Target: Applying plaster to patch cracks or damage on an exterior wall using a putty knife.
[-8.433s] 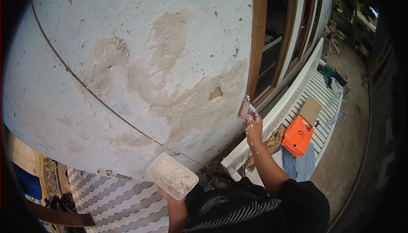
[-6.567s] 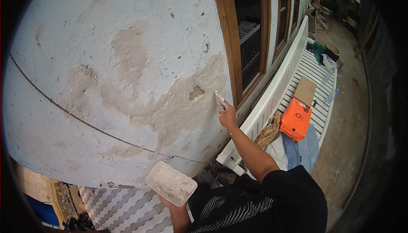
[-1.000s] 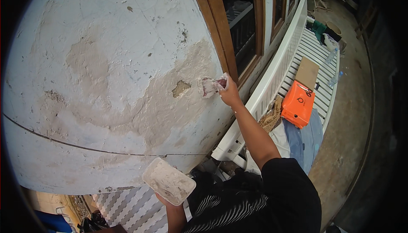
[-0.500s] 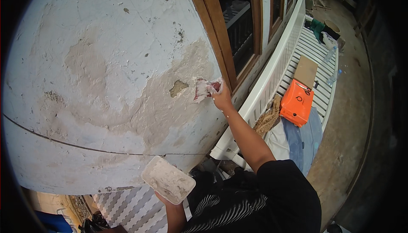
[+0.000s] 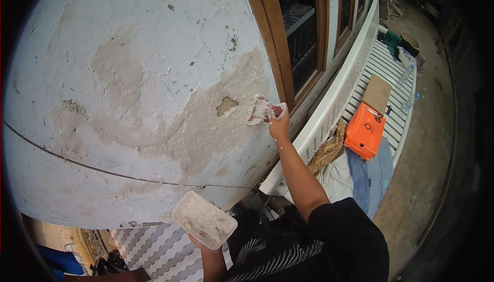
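white bench is standing along the patchy wall under windows, occupying floor, bearing blue cloth, orange box, cardboard | left hand is gripping a paste tub before the torso | right hand, well apart, is clasping a putty knife beside a chipped hole | scissors are lying on the box

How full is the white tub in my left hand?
Not empty: pale paste lies inside the tub. How deep it goes, I cannot tell.
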